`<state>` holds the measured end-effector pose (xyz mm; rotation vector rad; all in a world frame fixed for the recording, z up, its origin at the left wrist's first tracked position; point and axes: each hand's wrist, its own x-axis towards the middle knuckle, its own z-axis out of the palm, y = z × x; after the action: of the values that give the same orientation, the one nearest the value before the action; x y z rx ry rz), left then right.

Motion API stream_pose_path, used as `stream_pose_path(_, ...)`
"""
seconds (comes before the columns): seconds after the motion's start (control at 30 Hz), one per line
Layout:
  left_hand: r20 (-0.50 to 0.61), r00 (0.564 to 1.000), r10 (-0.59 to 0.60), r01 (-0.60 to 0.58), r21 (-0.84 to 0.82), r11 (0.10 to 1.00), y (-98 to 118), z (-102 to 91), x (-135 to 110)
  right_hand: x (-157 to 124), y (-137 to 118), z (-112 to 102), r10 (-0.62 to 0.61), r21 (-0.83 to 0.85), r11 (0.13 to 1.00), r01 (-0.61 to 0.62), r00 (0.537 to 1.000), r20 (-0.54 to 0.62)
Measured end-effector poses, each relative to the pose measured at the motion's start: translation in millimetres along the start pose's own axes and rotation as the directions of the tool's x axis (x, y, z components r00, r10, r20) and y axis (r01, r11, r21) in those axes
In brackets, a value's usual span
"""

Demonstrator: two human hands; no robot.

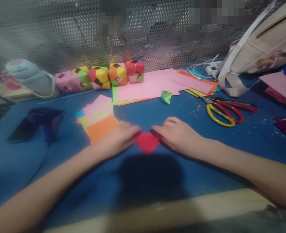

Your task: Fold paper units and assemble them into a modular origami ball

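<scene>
A small red sheet of paper [147,142], folded into a triangle with its point toward me, lies on the blue tabletop between my hands. My left hand [120,136], slightly blurred, has its fingers closed at the left corner. At the right corner, my right hand [175,131] has thumb and fingers pressed together on the paper. Beside the left hand is a stack of coloured paper squares [101,124], orange uppermost at the near side. A small green and blue folded paper piece [166,96] sits beyond the right hand.
Several folded paper balls [99,77] line the back, beside large pink sheets [147,85]. Yellow- and red-handled scissors [222,113] lie right. A bottle [33,77] and a dark phone-like slab [23,126] are left; a bag [261,42] stands back right. Perforated metal panel [82,42] behind.
</scene>
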<state>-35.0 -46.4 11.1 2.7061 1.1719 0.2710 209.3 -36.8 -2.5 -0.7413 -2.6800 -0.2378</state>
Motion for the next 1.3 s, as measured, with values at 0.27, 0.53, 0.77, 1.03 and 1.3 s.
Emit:
stream_pose_path(0.27,-0.115,0.955,-0.273,0.206,-0.406,0.89,24,1.8,6,9,-9,0,0.449,0.576,0.728,-0.373,0.893,0.011)
stream_pose_path(0.53,-0.006,0.803,-0.596,0.38,-0.764,0.521,31,9.5,8,18,-17,3,0.678,0.883,0.094,-0.461,0.678,0.282)
stream_pose_path(0.77,0.027,0.782,-0.622,0.375,-0.819,0.435,34,15.6,7,24,-25,-4,0.689,0.894,-0.109,-0.435,0.615,0.383)
stream_pose_path(1.03,0.006,0.813,-0.583,0.33,-0.829,0.452,36,15.1,6,22,-24,0,0.715,0.895,-0.081,-0.439,0.6,0.359)
stream_pose_path(1.3,0.028,0.853,-0.522,0.357,-0.76,0.543,44,8.4,3,20,-24,3,0.737,0.935,-0.084,-0.344,0.61,0.291)
